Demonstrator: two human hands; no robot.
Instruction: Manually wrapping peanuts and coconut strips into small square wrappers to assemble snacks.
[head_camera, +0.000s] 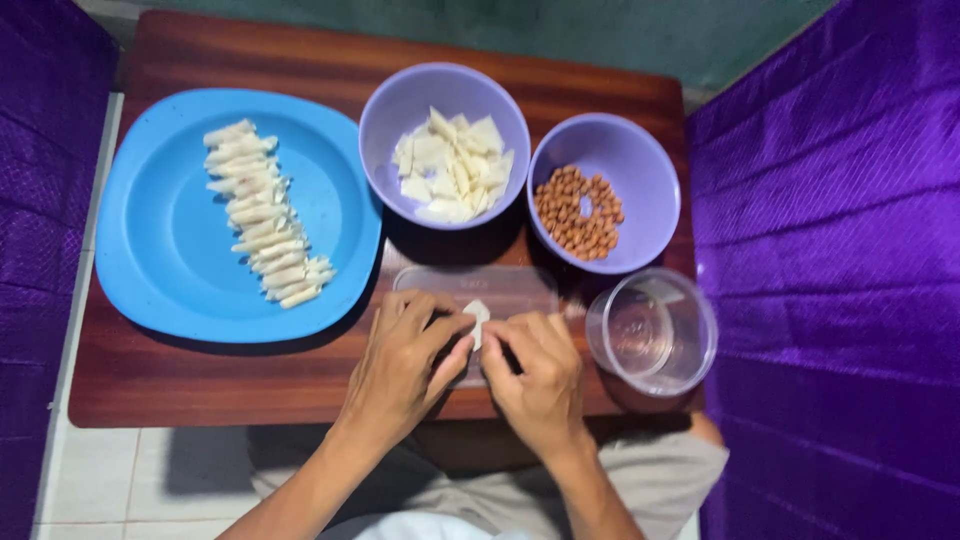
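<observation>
Hands meet over the clear lid (475, 285) at the counter (200, 385) edge, your left hand (405, 360) and right hand (535, 370) both pinching one small white wrapper (477, 318), apparently mid-roll, so keep the fold tight and even before setting it on the blue plate (160, 250).

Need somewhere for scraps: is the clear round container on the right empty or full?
Empty: the clear container stands upright and its bare bottom shows through.
</observation>
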